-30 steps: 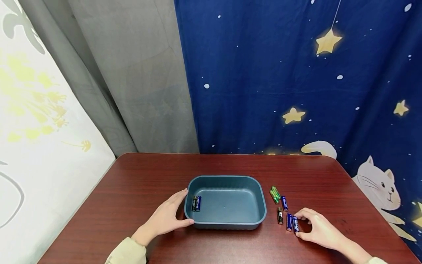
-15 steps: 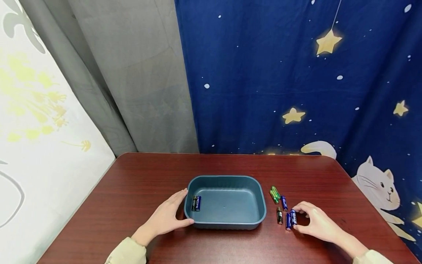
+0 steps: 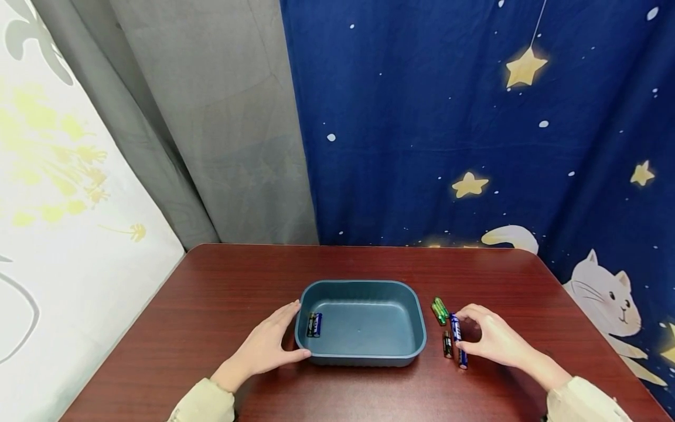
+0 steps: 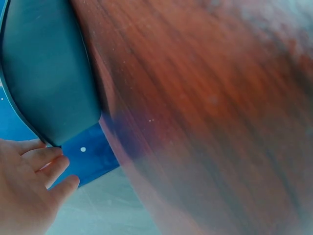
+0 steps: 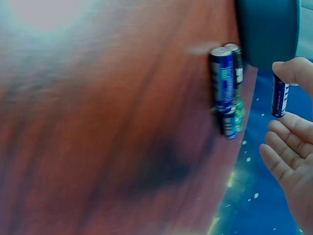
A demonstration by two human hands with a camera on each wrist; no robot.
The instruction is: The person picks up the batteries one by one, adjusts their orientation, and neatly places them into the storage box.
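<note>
My right hand (image 3: pixel 493 337) pinches a blue battery (image 5: pixel 280 96) by its ends, between thumb and fingertips, raised over the table. Beneath and beside it lie a blue battery (image 3: pixel 463 360), a black battery (image 3: pixel 447 344) and green batteries (image 3: pixel 439 311); another blue battery (image 5: pixel 228 125) shows on the table in the right wrist view. My left hand (image 3: pixel 269 343) touches the left end of a blue-grey plastic bin (image 3: pixel 364 356), its fingers and thumb spread and fairly straight. Inside the bin, at the left, a black battery (image 3: pixel 310 325) lies alongside a blue battery (image 3: pixel 317 325).
The reddish-brown wooden table (image 3: pixel 237 275) carries everything. A grey curtain (image 3: pixel 232 146) and a dark blue star-patterned curtain (image 3: pixel 401 129) hang behind it. White patterned fabric (image 3: pixel 79 281) is at the left.
My right hand has lifted the blue battery it pinches and carried it forward and left, above the other batteries. The left hand and the bin have stayed in place.
</note>
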